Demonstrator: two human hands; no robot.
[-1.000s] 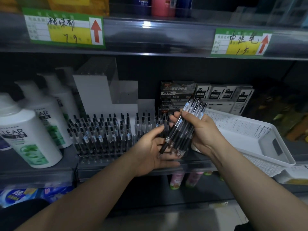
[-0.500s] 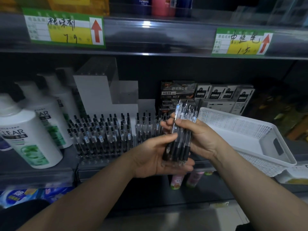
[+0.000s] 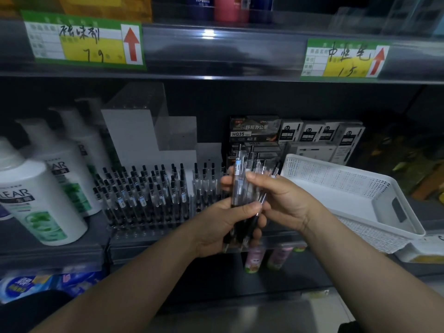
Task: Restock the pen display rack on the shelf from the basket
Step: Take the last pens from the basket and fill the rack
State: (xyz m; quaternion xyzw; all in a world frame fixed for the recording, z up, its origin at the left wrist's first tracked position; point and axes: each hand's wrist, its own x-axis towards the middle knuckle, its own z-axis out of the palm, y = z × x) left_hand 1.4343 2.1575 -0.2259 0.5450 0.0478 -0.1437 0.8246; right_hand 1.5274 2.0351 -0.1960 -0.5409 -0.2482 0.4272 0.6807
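Pen bundle: clear-barrelled click pens, black grips low, black plungers up, upright in front of the dark grey shelf
Left hand: fingers and thumb curled round the bundle's lower grip ends
Right hand: fingers wrapped round the upper barrels
Clear plastic pen display rack: rows of like pens upright, just left of the bundle
White perforated plastic basket: on the shelf, right of both hands

Shelf: shampoo bottles L, pen rack mid, basket R (boxes behind)
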